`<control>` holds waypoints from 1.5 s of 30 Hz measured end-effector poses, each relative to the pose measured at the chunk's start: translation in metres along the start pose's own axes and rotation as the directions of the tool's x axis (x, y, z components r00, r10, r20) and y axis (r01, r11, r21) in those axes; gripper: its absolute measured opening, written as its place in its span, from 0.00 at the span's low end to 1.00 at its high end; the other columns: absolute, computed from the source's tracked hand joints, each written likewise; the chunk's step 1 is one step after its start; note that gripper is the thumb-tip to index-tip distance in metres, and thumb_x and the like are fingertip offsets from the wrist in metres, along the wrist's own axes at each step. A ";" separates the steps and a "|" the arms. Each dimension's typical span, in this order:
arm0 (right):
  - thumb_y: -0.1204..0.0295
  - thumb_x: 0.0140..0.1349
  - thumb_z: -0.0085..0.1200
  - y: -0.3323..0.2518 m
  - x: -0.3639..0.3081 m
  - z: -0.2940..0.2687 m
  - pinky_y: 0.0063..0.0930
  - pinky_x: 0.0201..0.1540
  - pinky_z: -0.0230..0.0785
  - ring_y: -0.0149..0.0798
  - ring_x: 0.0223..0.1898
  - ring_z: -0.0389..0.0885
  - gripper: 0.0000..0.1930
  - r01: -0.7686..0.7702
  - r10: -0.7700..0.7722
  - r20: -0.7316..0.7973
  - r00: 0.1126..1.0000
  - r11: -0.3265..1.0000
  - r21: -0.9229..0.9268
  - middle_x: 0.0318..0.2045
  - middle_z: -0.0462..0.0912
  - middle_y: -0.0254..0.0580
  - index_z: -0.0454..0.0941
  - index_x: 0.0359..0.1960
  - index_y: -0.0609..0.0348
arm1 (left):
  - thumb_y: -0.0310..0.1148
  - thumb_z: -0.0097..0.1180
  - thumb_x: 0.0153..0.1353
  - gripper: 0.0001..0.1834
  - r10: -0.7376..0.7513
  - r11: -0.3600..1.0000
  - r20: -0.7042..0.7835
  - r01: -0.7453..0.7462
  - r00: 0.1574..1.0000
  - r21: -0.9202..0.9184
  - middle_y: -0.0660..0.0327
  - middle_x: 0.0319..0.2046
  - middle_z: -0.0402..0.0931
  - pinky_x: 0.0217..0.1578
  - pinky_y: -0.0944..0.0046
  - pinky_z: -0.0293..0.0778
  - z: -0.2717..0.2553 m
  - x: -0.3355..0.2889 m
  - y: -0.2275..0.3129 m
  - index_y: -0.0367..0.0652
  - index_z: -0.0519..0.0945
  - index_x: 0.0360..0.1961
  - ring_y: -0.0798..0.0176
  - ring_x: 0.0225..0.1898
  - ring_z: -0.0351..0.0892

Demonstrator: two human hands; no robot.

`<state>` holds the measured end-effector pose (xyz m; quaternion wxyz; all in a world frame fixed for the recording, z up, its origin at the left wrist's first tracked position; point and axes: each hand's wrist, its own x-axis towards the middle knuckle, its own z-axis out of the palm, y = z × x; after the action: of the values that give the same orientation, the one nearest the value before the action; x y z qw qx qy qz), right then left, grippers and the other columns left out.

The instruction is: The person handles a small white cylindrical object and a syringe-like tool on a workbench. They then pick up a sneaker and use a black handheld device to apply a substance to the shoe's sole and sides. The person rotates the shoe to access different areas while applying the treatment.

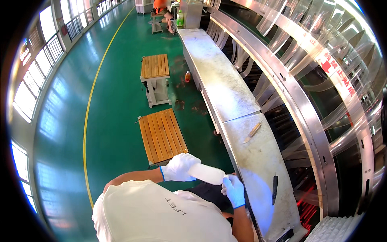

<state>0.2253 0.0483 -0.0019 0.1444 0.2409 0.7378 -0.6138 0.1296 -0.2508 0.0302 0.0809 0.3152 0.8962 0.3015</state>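
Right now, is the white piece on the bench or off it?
Off: the white piece is held between the left hand and right hand, left of the bench.

Place: an industrial workshop or factory floor. Flooring: glossy green floor (121, 133), marked by a yellow line (85, 133). Furnishing: one long workbench (238, 94) with a worn, pale top; it runs beside metal-railed equipment (321, 161) hung with clear plastic strips (269, 20). Seating: two slatted wooden stools (155, 65) stand in file. Occupancy: a seated person in orange (162, 4) occupies the far end. Lighting: tall windows (47, 24) line the left wall.
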 end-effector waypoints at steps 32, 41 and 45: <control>0.54 0.64 0.70 -0.037 0.075 0.025 0.51 0.44 0.85 0.61 0.40 0.92 0.26 0.599 -0.688 0.199 0.698 0.408 -0.689 0.39 0.91 0.56 0.85 0.53 0.62 | 0.40 0.81 0.45 0.35 -0.003 0.999 -0.480 -0.013 0.877 -0.031 0.53 0.44 0.86 0.48 0.46 0.83 0.096 0.012 -0.038 0.44 0.80 0.55 0.43 0.45 0.87; 0.60 0.65 0.71 -0.042 0.125 0.032 0.45 0.32 0.80 0.52 0.27 0.86 0.22 0.593 -0.596 0.387 0.704 0.192 -0.782 0.31 0.87 0.45 0.84 0.54 0.60 | 0.43 0.76 0.50 0.32 -0.212 0.976 -0.247 0.218 0.945 -0.002 0.55 0.44 0.86 0.44 0.45 0.83 0.144 0.055 -0.059 0.45 0.80 0.55 0.44 0.43 0.87; 0.63 0.65 0.75 -0.072 0.116 0.001 0.39 0.29 0.77 0.43 0.24 0.83 0.24 0.661 -0.794 0.202 0.573 0.302 -0.687 0.30 0.86 0.41 0.85 0.59 0.61 | 0.44 0.70 0.55 0.29 -0.538 0.832 0.003 0.531 0.843 -0.158 0.51 0.50 0.85 0.49 0.43 0.85 0.180 0.097 -0.086 0.47 0.80 0.57 0.39 0.48 0.88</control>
<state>0.0890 0.0590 -0.0010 -0.1362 -0.1422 0.9460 -0.2574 0.0683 -0.1564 -0.1614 0.1673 0.0390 0.9242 0.3410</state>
